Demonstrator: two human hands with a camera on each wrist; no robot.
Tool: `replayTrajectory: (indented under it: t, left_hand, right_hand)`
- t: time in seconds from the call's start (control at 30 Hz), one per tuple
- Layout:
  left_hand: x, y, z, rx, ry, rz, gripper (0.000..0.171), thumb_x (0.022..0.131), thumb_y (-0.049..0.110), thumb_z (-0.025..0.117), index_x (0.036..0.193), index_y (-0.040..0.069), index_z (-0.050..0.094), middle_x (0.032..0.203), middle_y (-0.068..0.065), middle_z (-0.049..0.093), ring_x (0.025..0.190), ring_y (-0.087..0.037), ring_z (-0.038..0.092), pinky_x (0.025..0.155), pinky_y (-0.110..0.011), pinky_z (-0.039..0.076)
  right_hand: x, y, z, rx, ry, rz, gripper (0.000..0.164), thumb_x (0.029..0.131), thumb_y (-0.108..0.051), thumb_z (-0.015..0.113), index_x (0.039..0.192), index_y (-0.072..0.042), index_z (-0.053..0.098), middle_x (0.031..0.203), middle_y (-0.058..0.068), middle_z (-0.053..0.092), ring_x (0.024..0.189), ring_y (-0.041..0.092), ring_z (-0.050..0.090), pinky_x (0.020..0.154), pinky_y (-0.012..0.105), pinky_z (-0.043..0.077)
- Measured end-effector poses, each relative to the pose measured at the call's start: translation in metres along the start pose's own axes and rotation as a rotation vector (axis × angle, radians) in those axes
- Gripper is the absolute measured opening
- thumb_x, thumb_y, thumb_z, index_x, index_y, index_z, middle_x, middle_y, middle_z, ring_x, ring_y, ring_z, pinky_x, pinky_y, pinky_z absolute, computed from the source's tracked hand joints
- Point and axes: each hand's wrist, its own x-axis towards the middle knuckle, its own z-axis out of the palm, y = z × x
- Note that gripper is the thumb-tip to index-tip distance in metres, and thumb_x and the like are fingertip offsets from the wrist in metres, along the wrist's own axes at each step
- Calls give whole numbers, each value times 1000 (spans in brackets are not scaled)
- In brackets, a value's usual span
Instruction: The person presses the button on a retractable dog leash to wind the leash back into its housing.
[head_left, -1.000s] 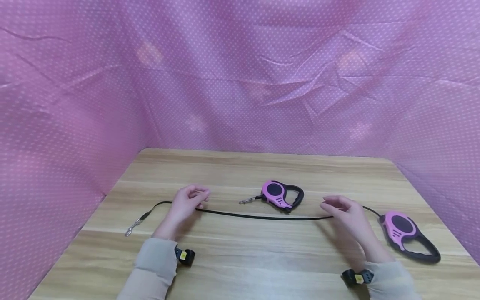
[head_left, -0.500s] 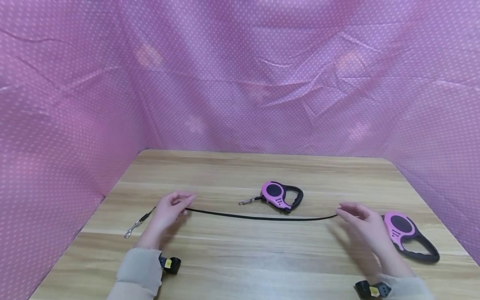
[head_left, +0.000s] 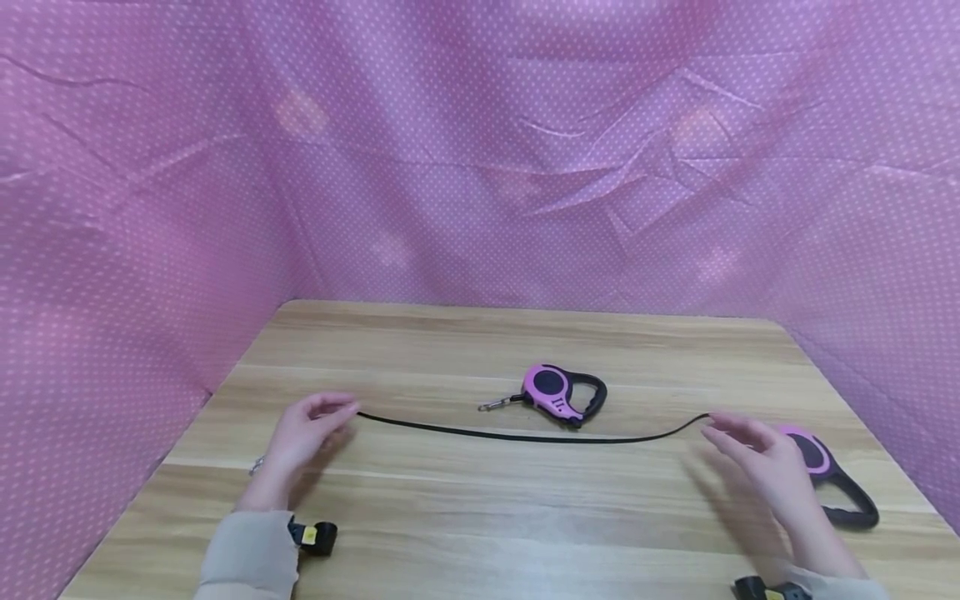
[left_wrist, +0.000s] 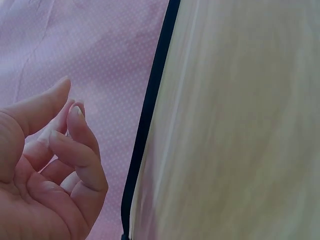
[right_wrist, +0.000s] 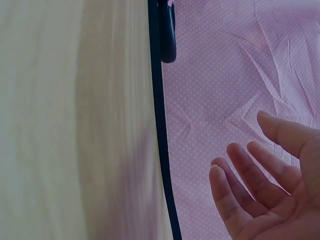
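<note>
A retractable dog leash with a pink and black case (head_left: 812, 452) lies at the right of the table, partly hidden behind my right hand (head_left: 767, 467). Its black strap (head_left: 525, 437) runs in a shallow sag across the table to the left. The metal clip (head_left: 257, 464) at the strap's end shows only partly past my left wrist. My left hand (head_left: 300, 437) hovers loosely curled, thumb apart from the fingers, and the left wrist view shows the strap (left_wrist: 145, 120) beyond it. The right wrist view shows relaxed fingers holding nothing, away from the strap (right_wrist: 159, 115).
A second pink and black retractable leash (head_left: 551, 385) lies farther back near the middle, its metal clip (head_left: 495, 404) pointing left. Pink dotted cloth (head_left: 480, 167) hangs behind and on both sides of the wooden table (head_left: 480, 517).
My hands have moved apart, the left one leftward and the right one rightward and nearer. The left now covers most of the clip end, the right part of the leash case.
</note>
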Motion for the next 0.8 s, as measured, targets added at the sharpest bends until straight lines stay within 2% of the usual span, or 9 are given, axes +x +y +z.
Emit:
replayTrajectory:
  t: [0.2,0.33,0.47,0.57,0.7,0.8]
  left_hand:
    - [-4,-7,-9,25,1,-19,57,93,36,69,136,3,54,126,-14,63,91,-12,62,74,-26,52]
    - [-6,-12,-16,61,-9,-39,60,93,36,68,141,4,50,137,-19,56,94,-12,61,78,-26,52]
    - [-8,-15,-23,76,-17,-59,65,92,37,69,144,5,46,144,-22,50,99,-16,60,78,-25,52]
    - [-9,-17,-27,88,-20,-68,67,92,37,69,145,5,45,148,-22,46,112,-25,59,83,-25,52]
    - [-10,-20,-32,80,-31,-74,67,93,32,69,146,3,42,149,-24,44,130,-36,49,100,-35,50]
    - [-10,-22,-36,72,-36,-92,69,93,31,69,147,1,40,151,-25,41,135,-40,44,108,-48,42]
  right_hand:
    - [-4,9,-7,-4,10,-3,55,94,-42,66,133,-3,58,103,-42,55,96,-24,44,75,9,40]
    - [-4,13,-10,-3,89,-33,49,92,-37,70,127,-3,63,98,-42,57,94,-25,45,74,5,39]
    - [-5,16,-14,-7,138,0,45,91,-39,71,123,-8,67,95,-42,54,94,-19,44,73,8,39]
    - [-7,19,-18,-13,133,42,48,91,-43,70,126,-11,65,96,-43,52,92,-20,43,72,7,37]
    - [-8,23,-26,-27,124,73,52,91,-47,68,132,-15,61,93,-45,53,89,-24,45,70,4,35]
    - [-10,26,-31,-6,112,85,52,91,-46,68,134,-17,59,92,-44,55,87,-24,48,70,3,40]
